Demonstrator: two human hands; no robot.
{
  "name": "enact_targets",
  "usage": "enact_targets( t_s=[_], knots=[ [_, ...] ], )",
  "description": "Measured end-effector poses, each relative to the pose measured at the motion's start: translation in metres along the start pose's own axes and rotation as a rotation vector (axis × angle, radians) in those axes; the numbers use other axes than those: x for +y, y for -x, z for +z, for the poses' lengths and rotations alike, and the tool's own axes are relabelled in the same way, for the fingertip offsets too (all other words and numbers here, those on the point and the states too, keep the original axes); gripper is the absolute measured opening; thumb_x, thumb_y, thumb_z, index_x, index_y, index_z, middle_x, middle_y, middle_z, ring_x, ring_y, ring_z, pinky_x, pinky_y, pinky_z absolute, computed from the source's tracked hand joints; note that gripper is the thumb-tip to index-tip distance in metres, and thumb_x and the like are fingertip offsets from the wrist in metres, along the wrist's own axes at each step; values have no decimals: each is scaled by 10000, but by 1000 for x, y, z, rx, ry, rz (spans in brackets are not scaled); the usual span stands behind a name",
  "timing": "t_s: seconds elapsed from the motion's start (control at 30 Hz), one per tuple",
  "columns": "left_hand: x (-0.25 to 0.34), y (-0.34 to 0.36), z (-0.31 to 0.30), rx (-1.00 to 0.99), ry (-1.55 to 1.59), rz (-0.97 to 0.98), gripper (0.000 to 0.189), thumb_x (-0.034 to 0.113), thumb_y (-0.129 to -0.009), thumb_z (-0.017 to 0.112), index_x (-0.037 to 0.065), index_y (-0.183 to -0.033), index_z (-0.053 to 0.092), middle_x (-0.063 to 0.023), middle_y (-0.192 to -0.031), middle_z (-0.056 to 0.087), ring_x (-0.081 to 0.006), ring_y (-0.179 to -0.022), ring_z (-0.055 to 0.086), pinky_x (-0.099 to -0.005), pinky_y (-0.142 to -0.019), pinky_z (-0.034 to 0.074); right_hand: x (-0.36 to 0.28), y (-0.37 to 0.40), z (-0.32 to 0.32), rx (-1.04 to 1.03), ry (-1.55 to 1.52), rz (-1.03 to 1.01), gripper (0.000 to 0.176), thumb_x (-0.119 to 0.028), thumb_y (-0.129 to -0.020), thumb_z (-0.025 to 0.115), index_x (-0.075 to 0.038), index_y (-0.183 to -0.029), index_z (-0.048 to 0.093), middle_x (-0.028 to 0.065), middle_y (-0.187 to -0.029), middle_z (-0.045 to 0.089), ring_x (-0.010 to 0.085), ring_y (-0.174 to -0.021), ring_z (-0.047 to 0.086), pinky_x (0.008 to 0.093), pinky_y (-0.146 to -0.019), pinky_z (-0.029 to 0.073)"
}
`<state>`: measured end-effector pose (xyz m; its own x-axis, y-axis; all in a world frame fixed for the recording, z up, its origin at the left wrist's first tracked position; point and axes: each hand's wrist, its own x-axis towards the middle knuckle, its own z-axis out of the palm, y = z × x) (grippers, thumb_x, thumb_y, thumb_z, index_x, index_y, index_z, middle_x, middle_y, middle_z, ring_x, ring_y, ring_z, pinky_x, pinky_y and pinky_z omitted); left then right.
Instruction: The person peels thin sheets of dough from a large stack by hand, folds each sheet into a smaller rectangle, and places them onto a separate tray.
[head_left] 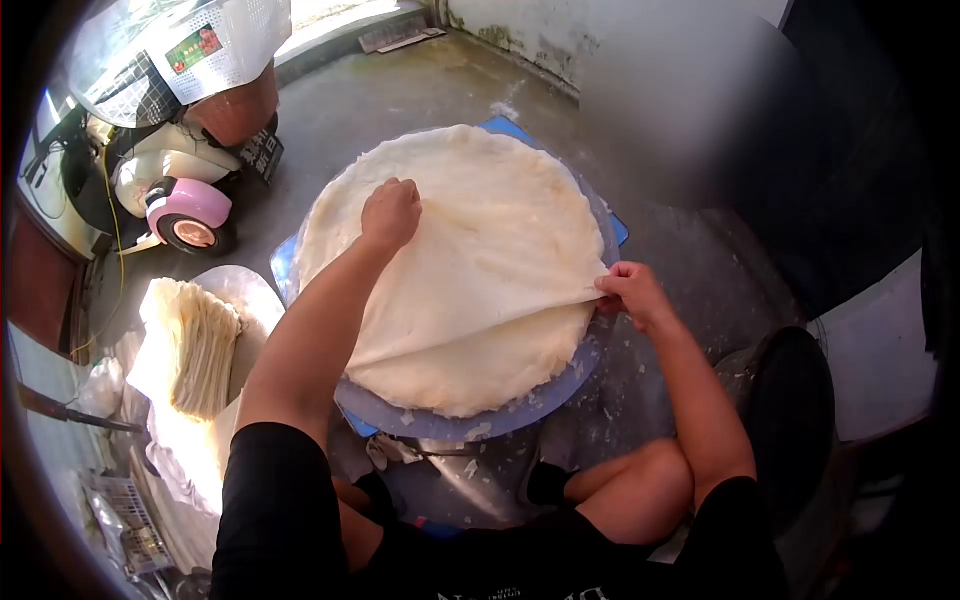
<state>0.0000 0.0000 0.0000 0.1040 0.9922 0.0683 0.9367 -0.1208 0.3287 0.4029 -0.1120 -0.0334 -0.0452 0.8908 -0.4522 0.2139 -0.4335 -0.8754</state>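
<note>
A large round stack of thin, pale sheets [500, 215] lies on a round, translucent board [470, 428] in front of me. My left hand [392, 213] is closed on the top sheet, left of the stack's middle. At the stack's right edge, my right hand [632, 292] pinches the rim of the same sheet between thumb and fingers. Folds run across the sheet between the two hands, and its lower part is lifted in a long crease.
Blue corners [286, 262] show under the board. To the left, folded sheets [195, 345] stand piled on a round surface. A pink-fendered wheel [190, 215] and a white basket [215, 45] are at upper left. A black round object [790, 430] stands at right.
</note>
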Motion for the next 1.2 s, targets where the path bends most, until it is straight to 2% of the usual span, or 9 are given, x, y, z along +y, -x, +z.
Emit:
enact_targets(
  t_s=[0.13,0.33,0.47,0.57,0.67,0.73,0.97,1.1,1.2],
  knots=[
    [39,33,5,427,146,291,351,21,-805,698,57,-1148,632,-151,-1119,615,-358,-1073,587,-442,-926,490,-24,5,7,141,-152,-99,312,-94,-832,730,-20,-1109,609,83,-984,692,174,-786,677,320,-644,571],
    [98,174,19,-82,247,470,648,233,-853,730,20,-1412,479,-198,-1430,508,-365,-1318,498,-436,-1094,428,-32,18,13,68,-399,-31,305,-65,-827,704,-30,-1116,610,70,-994,686,174,-773,666,331,-666,579],
    [109,199,49,-38,193,491,671,290,-870,712,-20,-1411,464,-209,-1456,481,-361,-1375,443,-433,-1135,384,-79,45,57,33,-416,-213,316,-43,-830,676,-43,-1140,613,52,-975,678,149,-791,655,310,-649,568],
    [116,206,58,44,112,474,670,299,-878,695,-41,-1403,456,-220,-1434,487,-368,-1357,450,-449,-1139,368,-103,53,132,19,-140,-425,351,-25,-815,665,20,-1156,594,26,-885,627,133,-753,622,300,-621,574],
    [118,213,59,63,176,465,603,285,-865,707,-67,-1311,507,-223,-1298,544,-381,-1246,503,-424,-1060,411,-90,50,212,73,482,-656,314,-92,-774,635,-32,-1082,617,197,-833,685,375,-829,678,452,-804,537],
    [112,220,63,-35,467,389,545,250,-888,655,-56,-1313,504,-235,-1295,542,-399,-1253,500,-495,-1081,388,-56,32,244,-36,733,-661,338,-128,-794,621,-54,-1124,631,201,-925,706,398,-905,682,482,-830,529],
    [88,244,15,-103,250,360,529,247,-892,664,-19,-1332,539,-232,-1308,548,-402,-1258,504,-495,-1072,405,-89,43,218,-318,571,-634,303,-269,-815,682,-43,-1017,693,177,-888,727,370,-820,690,438,-772,549],
    [66,240,11,128,132,388,598,313,-907,675,-13,-1383,517,-210,-1434,507,-378,-1375,444,-478,-1155,344,-88,7,174,85,949,-425,285,-268,-828,689,-50,-1010,698,141,-904,727,316,-807,692,420,-764,552],
    [60,238,18,51,24,308,598,344,-913,666,-5,-1379,531,-200,-1446,502,-381,-1389,427,-498,-1174,308,-80,-3,168,322,627,-536,407,-216,-807,720,-36,-1163,645,161,-1147,681,323,-1000,666,403,-857,535]
  ],
)
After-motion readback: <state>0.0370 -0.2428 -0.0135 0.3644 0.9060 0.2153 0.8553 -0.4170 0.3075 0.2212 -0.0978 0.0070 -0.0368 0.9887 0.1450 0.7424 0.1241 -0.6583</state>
